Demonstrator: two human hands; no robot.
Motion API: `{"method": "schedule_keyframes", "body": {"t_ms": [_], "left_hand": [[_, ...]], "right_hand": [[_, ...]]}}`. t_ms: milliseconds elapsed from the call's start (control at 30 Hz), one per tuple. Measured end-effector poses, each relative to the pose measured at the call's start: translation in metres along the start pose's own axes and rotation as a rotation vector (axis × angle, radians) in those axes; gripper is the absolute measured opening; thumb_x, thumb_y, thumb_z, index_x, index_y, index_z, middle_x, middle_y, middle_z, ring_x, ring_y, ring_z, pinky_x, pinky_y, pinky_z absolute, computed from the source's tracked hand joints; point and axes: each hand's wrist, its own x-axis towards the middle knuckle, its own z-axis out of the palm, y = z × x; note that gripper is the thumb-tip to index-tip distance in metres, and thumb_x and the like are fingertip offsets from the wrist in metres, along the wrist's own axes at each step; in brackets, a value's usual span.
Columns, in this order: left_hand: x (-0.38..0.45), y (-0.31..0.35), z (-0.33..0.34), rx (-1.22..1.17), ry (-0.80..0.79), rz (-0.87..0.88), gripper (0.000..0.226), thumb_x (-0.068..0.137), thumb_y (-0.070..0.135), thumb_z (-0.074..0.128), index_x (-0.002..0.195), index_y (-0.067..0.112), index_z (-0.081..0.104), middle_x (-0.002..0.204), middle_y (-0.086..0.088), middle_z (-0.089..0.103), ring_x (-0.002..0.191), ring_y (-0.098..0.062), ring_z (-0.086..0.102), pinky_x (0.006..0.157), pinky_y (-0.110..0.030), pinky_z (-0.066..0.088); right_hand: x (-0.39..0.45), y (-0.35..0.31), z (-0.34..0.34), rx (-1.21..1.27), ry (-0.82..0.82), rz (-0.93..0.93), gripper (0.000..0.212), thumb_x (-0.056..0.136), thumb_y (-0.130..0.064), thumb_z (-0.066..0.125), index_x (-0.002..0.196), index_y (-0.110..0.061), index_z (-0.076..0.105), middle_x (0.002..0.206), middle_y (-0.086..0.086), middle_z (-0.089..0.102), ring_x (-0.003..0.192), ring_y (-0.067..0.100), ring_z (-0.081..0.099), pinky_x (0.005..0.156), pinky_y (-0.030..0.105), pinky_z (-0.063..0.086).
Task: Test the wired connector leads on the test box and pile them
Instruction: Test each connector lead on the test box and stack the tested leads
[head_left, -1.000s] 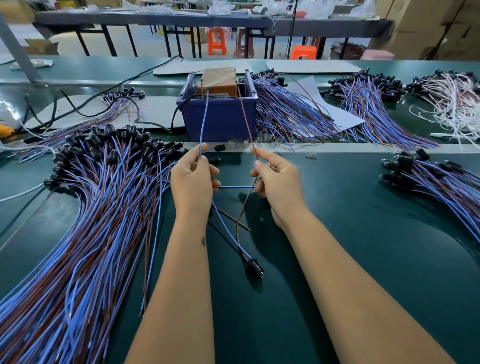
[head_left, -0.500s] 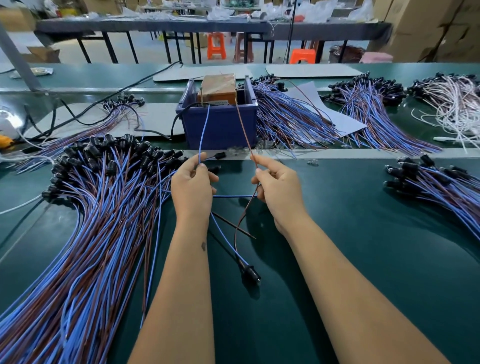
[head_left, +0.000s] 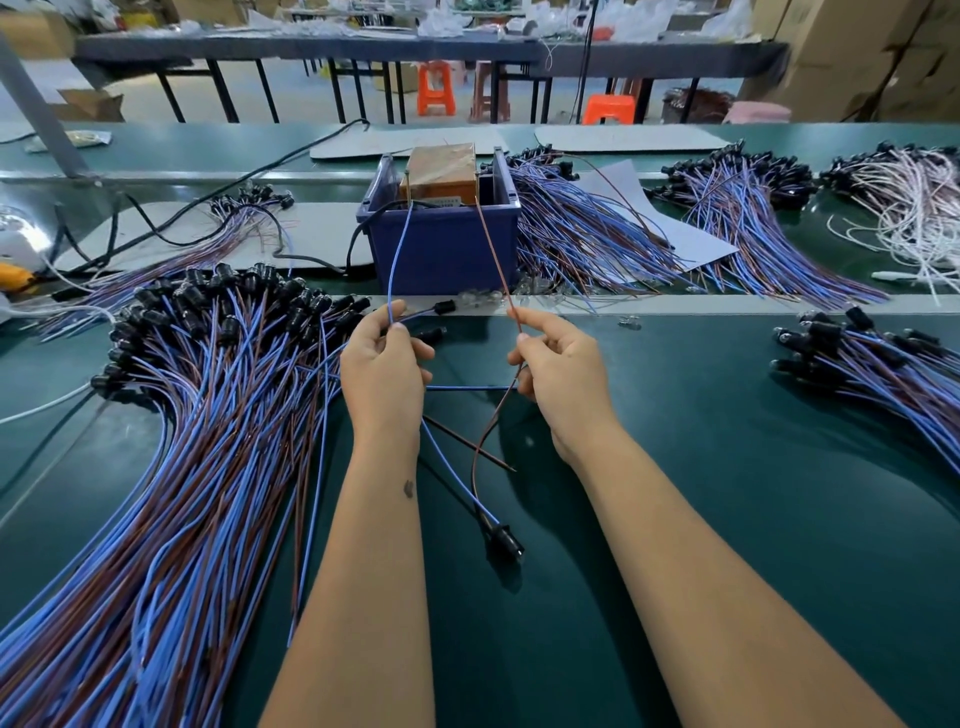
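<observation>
Both hands pinch wire: the left hand (head_left: 383, 371) holds the blue wire (head_left: 396, 254) between thumb and forefinger, and the right hand (head_left: 563, 376) holds the brown wire (head_left: 491, 247) the same way. These are the two strands of one connector lead, whose black connector (head_left: 506, 538) lies on the green mat (head_left: 727, 467) near the person, between the forearms. The lead's long axis runs near to far: connector end toward the person, free ends pointing away and up into the test box (head_left: 441, 169), an orange-brown unit standing inside a blue bin (head_left: 447, 249). The blue strand meets the box on its left side, the brown on its right. A second blue strand (head_left: 467, 387) spans level between the two hands.

Left of the left hand, touching distance away, spreads a large pile of leads (head_left: 197, 441), connectors at the far end and wires fanning toward the near left corner. At the right edge lies a smaller bundle (head_left: 872, 364), well apart from the right hand, with bare mat between. A pale strip (head_left: 675, 305) crosses just beyond the hands, and further heaps of leads (head_left: 587, 234) lie right of the bin.
</observation>
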Motion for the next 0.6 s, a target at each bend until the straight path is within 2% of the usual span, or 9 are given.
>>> {"method": "schedule_keyframes", "body": {"t_ms": [400,600], "left_hand": [[-0.0019,0.001,-0.0028,-0.038,0.009,-0.016,0.029,0.101,0.013,0.041,0.101,0.031,0.063,0.053,0.01,0.059,0.042,-0.005,0.048,0.043,-0.017,0.039],[-0.0024,0.0006,-0.0039,-0.034,0.004,-0.007,0.028,0.101,0.012,0.04,0.105,0.028,0.063,0.054,0.01,0.059,0.043,-0.005,0.048,0.043,-0.017,0.039]], "right_hand": [[-0.0015,0.001,-0.0019,0.001,0.006,0.012,0.032,0.096,-0.009,0.048,0.115,-0.029,0.066,0.071,-0.002,0.06,0.05,0.006,0.05,0.052,0.017,0.042],[-0.0018,0.0006,-0.0019,-0.003,0.001,0.013,0.033,0.096,-0.009,0.048,0.117,-0.027,0.065,0.07,-0.002,0.06,0.05,0.005,0.05,0.052,0.016,0.042]]}}
